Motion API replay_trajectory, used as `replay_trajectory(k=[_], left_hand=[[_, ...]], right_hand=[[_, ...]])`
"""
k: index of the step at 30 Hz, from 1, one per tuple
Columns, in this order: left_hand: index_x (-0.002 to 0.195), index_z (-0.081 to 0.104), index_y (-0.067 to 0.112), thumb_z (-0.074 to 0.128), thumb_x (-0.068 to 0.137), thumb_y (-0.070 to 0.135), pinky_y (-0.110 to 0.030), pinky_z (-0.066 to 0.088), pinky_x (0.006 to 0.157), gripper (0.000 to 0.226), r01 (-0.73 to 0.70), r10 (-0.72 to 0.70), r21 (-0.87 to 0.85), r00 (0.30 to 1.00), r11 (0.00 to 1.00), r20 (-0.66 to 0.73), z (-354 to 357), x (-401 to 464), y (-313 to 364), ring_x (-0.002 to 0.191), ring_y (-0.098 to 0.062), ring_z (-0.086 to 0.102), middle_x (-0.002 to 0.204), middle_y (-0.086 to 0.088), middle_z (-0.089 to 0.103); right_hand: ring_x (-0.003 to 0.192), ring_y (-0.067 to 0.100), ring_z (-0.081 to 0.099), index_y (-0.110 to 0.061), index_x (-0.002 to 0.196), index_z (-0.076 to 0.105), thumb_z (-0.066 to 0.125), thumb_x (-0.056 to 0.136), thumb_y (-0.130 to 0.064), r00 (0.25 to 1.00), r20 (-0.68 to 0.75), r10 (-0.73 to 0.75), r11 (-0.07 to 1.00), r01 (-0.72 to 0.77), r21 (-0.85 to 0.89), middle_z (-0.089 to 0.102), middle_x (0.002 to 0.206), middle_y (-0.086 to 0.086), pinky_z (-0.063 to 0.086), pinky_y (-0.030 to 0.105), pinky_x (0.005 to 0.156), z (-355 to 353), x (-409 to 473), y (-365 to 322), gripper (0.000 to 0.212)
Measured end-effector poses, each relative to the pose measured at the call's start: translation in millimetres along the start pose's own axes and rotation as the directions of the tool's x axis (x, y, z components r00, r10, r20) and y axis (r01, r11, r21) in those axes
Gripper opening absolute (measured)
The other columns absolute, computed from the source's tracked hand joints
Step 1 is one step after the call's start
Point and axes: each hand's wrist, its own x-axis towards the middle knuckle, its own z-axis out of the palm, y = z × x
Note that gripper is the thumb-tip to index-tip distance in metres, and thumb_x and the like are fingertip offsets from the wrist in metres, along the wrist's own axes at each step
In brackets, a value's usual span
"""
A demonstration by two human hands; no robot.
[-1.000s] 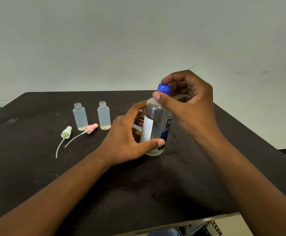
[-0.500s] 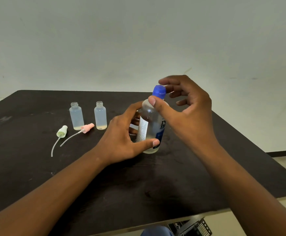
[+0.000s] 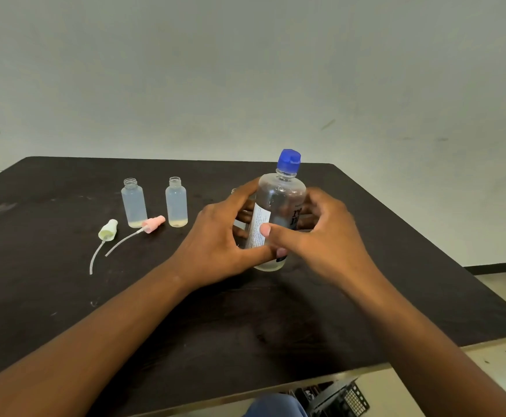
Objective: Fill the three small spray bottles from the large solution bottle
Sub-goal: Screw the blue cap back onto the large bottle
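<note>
With the left hand (image 3: 218, 242) and the right hand (image 3: 321, 236) both curled around the large solution bottle (image 3: 279, 212), which stands upright on the dark table (image 3: 65, 296), its blue cap (image 3: 288, 160) must come off before pouring steadily into the two open small bottles (image 3: 133, 203), and its label shows only unreadable print.

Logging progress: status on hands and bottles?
Left hand and right hand grip large bottle, upright, blue cap on. Two small bottles uncapped, near empty. Nothing blocking.
</note>
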Motion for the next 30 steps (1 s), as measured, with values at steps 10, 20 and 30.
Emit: replay_trajectory(k=[10,20,30], left_hand=[[0.161,0.041,0.035,0.07,0.08,0.072,-0.031,0.062,0.096,0.094,0.043,-0.064,0.241,0.995,0.97,0.082,-4.5,-0.9,-2.1,0.117,0.002,0.068,0.139,0.013,0.069],[0.145,0.059,0.044,0.056,0.093,0.07,-0.013,0.028,0.119,0.058,-0.098,-0.062,0.422,0.935,0.901,0.349,4.6,-2.3,-10.4,0.145,0.014,0.035,0.156,0.028,0.048],[0.153,0.05,0.043,0.037,0.089,0.083,-0.017,0.024,0.123,0.076,-0.087,-0.136,0.451,0.888,0.888,0.44,11.3,-2.9,-16.6,0.149,0.015,0.022,0.163,0.028,0.038]], right_hand=[[0.085,-0.006,0.065,-0.04,0.112,0.052,0.085,0.057,-0.074,0.975,-0.219,0.024,0.999,-0.029,-0.021,0.064,0.097,-0.024,0.049,0.015,0.067,-18.9,19.5,15.5,0.072],[0.084,0.006,0.065,-0.028,0.11,0.048,0.089,0.065,-0.066,0.939,-0.339,0.06,0.987,-0.107,-0.119,0.06,0.094,-0.019,0.055,0.029,0.072,-14.9,120.8,70.1,0.072],[0.099,0.023,0.066,-0.019,0.118,0.048,0.087,0.074,-0.057,0.913,-0.403,0.066,0.965,-0.16,-0.206,0.063,0.112,0.0,0.052,0.037,0.078,16.0,195.7,97.6,0.07]])
